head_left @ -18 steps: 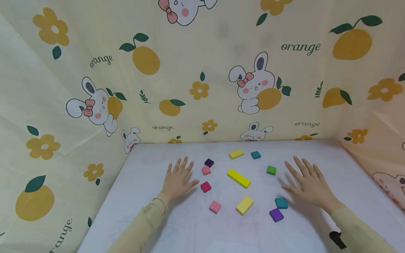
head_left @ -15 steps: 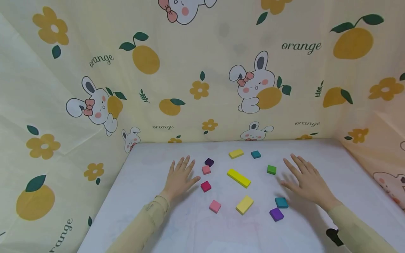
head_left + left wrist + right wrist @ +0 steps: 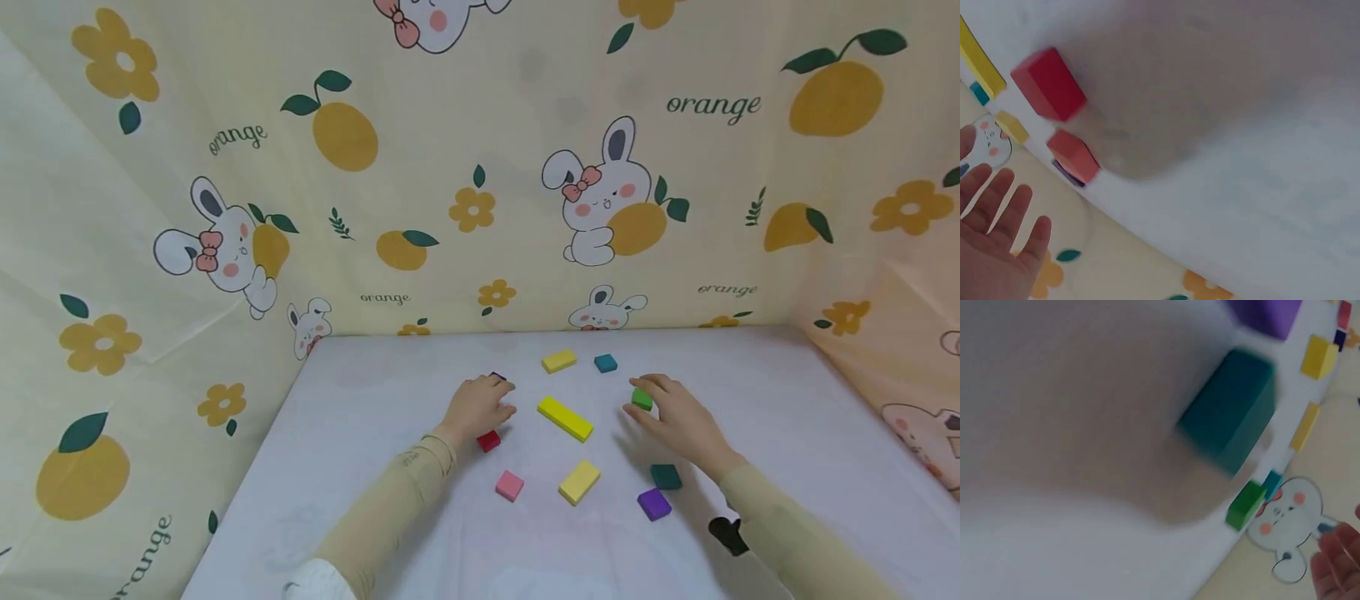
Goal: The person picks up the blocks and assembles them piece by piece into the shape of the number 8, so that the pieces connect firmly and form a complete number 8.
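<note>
My left hand [image 3: 476, 409] hovers over the left group of blocks, fingers bent forward and nothing held. Under it, a dark purple block [image 3: 498, 377] peeks out beyond the fingers and a crimson block [image 3: 489, 442] shows beside the wrist. The salmon-pink block [image 3: 1072, 155] is hidden by the hand in the head view but appears in the left wrist view. My right hand [image 3: 681, 423] has thumb and fingers spread either side of a green block [image 3: 642, 399] in the head view; the right wrist view shows its fingers [image 3: 1338, 559] apart from that block.
A long yellow block [image 3: 565, 418] lies mid-table, with yellow blocks behind [image 3: 559, 361] and in front [image 3: 580, 482]. A teal block [image 3: 606, 363] sits at the back. Nearer are a pink block [image 3: 510, 486], a teal block [image 3: 666, 477] and a purple block [image 3: 655, 504]. Patterned cloth walls surround the white table.
Both hands have moved inward from the sides: the left rightward over the pink and crimson blocks, the right leftward to the green block. Their spread fingers have bent. The blocks stay put.
</note>
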{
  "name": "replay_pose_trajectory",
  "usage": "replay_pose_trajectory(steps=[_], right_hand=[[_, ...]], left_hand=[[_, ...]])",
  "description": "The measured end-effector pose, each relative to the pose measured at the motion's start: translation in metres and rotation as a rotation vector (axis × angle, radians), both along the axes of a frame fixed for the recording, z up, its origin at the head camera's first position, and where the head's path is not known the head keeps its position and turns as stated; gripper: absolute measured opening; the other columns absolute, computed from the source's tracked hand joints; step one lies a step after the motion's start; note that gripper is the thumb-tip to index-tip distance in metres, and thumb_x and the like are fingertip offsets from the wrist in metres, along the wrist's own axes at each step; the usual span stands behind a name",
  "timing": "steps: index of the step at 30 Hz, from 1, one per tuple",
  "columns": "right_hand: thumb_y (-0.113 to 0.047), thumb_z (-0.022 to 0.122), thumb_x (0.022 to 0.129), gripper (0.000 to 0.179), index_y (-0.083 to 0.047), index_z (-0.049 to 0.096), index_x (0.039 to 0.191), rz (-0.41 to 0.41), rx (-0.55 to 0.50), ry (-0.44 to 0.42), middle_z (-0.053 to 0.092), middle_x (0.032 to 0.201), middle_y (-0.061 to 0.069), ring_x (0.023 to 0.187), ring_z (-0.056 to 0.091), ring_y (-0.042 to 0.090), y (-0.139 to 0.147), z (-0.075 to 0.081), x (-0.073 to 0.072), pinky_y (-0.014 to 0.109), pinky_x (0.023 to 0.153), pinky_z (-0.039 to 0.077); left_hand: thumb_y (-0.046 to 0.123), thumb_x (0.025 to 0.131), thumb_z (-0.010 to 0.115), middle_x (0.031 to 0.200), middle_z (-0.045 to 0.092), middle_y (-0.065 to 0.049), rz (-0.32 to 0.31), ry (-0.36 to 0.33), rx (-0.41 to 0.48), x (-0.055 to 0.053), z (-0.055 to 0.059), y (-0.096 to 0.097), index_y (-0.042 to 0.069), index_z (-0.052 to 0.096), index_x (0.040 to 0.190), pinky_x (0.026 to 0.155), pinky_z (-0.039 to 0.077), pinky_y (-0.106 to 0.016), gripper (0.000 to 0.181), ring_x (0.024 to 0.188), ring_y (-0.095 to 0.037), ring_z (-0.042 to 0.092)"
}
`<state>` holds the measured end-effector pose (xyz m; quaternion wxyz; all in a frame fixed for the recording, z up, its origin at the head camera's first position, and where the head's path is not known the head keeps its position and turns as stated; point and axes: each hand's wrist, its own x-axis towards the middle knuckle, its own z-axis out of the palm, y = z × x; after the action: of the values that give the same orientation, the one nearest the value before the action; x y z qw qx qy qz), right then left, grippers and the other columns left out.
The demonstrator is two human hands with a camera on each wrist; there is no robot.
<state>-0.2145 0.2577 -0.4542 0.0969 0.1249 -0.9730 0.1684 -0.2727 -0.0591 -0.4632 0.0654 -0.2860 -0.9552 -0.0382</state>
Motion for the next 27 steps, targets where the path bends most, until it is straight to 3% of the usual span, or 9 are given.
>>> replay_pose_trajectory(steps=[5,10,15,20,27], right_hand=[[-0.036,0.062,0.088,0.049,-0.005,0.057,0.124,-0.008,-0.034,-0.078,0.059,0.116,0.018,0.101,0.057,0.033,-0.019,-0.002,-0.005,0.05,0.083,0.049],[-0.031,0.063,0.087,0.041,-0.003,0.061,0.117,0.013,-0.087,-0.13,0.063,0.104,0.013,0.09,0.058,0.026,-0.033,-0.008,-0.006,0.042,0.075,0.051],[-0.03,0.065,0.086,0.038,-0.004,0.063,0.114,-0.002,-0.12,-0.233,0.064,0.096,0.008,0.08,0.056,0.018,-0.046,-0.013,-0.007,0.036,0.07,0.05],[-0.031,0.067,0.084,0.039,-0.006,0.063,0.112,-0.034,-0.141,-0.308,0.063,0.091,0.005,0.072,0.052,0.015,-0.057,-0.017,-0.008,0.029,0.064,0.046],[-0.027,0.07,0.082,0.034,-0.004,0.064,0.106,-0.052,-0.162,-0.324,0.062,0.085,0.004,0.07,0.051,0.014,-0.063,-0.02,-0.008,0.028,0.064,0.046]], left_hand=[[0.036,0.09,0.059,0.118,0.064,0.0,-0.052,-0.036,-0.04,-0.002,-0.004,0.021,0.02,0.058,0.126,0.083,0.052,-0.034,0.04,0.104,-0.016,0.062],[0.035,0.091,0.057,0.121,0.062,0.002,-0.066,-0.086,-0.089,-0.003,-0.005,0.038,0.025,0.053,0.131,0.083,0.05,-0.032,0.041,0.106,-0.016,0.059],[0.031,0.092,0.057,0.118,0.062,0.003,-0.075,-0.101,-0.089,-0.002,-0.007,0.049,0.026,0.053,0.131,0.079,0.047,-0.028,0.039,0.103,-0.015,0.058],[0.028,0.093,0.054,0.116,0.062,0.003,-0.065,-0.08,-0.1,-0.002,-0.011,0.056,0.027,0.053,0.13,0.083,0.047,-0.03,0.037,0.102,-0.015,0.058],[0.03,0.095,0.051,0.124,0.06,0.004,-0.03,-0.106,-0.15,-0.002,-0.012,0.062,0.026,0.05,0.134,0.09,0.046,-0.033,0.039,0.11,-0.014,0.056]])
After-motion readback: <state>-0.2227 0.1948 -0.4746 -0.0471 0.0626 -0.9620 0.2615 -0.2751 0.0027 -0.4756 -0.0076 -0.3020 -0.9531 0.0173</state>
